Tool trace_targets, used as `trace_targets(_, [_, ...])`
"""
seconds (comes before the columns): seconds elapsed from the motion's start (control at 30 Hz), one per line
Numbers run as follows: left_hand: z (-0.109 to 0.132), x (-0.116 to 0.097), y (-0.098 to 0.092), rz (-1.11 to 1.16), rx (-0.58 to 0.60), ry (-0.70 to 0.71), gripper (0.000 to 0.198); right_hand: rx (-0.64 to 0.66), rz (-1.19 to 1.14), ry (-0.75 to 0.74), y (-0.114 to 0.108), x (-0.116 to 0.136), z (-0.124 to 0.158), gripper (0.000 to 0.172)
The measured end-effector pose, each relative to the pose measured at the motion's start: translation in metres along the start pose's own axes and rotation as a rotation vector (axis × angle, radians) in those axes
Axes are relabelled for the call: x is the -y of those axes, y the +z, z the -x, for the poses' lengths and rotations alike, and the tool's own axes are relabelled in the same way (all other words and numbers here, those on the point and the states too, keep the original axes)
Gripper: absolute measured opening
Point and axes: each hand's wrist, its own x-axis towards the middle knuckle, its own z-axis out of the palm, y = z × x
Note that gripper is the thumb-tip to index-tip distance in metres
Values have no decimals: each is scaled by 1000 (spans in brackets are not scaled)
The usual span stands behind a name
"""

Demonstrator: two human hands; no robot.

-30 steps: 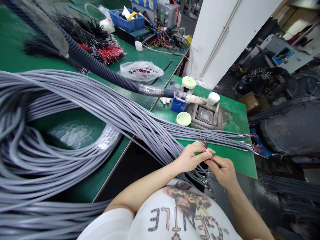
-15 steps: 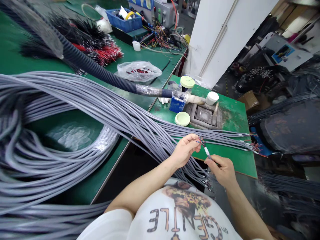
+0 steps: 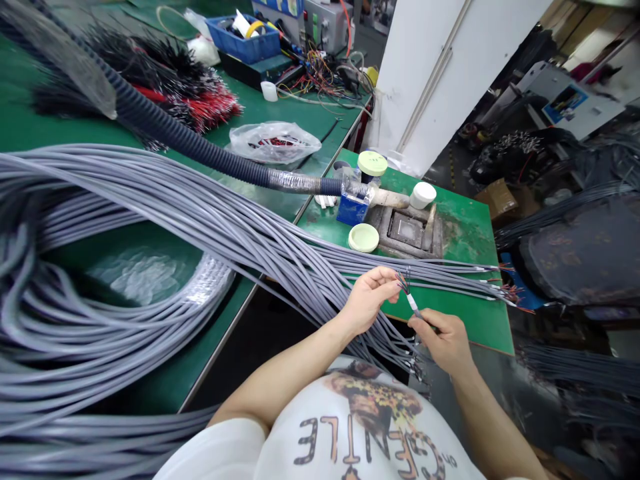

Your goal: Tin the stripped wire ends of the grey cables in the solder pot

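A grey cable end [image 3: 413, 305] with a white band and thin coloured wires [image 3: 403, 283] fanning from its tip is between my hands. My right hand [image 3: 444, 339] is closed round the grey sheath just below the band. With thumb and fingers pinched together, my left hand [image 3: 373, 299] holds the thin wires at their tips. A thick bundle of grey cables [image 3: 280, 250] runs behind my left hand, coiled at the left. Its far ends [image 3: 507, 291] show bare coloured wires on the green board.
A ribbed black hose [image 3: 200, 150] crosses the green table [image 3: 165, 393] to a blue box [image 3: 352, 209]. Near it are a soldering pot [image 3: 407, 230], a pale green lid [image 3: 363, 238] and a white cup [image 3: 423, 195]. Behind lie a plastic bag [image 3: 275, 142] and a blue bin [image 3: 243, 43].
The view has shifted slightly. My hands stay in nearly the same place on the cable, and the thin wires at its tip are spread a little differently.
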Motion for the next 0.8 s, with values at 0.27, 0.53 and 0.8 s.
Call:
trace_targets(0.27, [1,2,10,-166,-60,52,26,208,-329,171,-21,17,-28,25])
trace_targets(0.53, [1,0,11,-177,-67,92,26,17,-293,5,-17,23,-49,16])
trace_targets(0.8, [-4,6,9,-169,-75,93,26,6,-257,34,-14,21,-60,20])
